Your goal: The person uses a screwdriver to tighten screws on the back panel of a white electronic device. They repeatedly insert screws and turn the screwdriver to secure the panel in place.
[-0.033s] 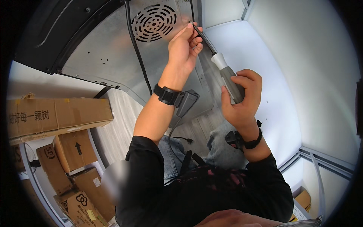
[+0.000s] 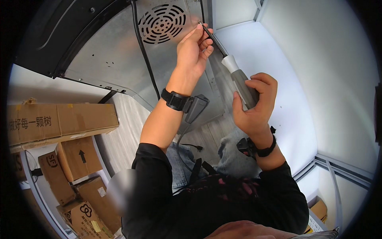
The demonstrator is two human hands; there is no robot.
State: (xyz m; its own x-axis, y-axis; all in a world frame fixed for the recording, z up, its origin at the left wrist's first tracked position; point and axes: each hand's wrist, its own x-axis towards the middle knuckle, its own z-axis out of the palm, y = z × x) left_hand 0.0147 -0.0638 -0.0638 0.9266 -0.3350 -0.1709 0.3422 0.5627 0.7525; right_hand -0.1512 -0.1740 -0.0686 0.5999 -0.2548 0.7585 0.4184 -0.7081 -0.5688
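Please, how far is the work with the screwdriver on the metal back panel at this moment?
Done: nothing can be confirmed; no removed screw is visible. In hand: the right hand grips the grey handle of the screwdriver, and the left hand steadies its shaft near the tip at the metal panel beside the round vent. Left: the panel remains in place.

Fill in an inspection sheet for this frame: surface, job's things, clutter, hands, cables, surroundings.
Surface: grey metal panel with a round slotted vent, raised in front of the person.
Job's things: screwdriver, grey and white handle, dark shaft angled up to the panel's edge.
Clutter: cardboard boxes stacked at the left.
Hands: right hand wraps the handle; left hand pinches the shaft near its tip.
Cables: black cord runs down the panel; plug hangs below.
Surroundings: white walls, pale wood-look floor.
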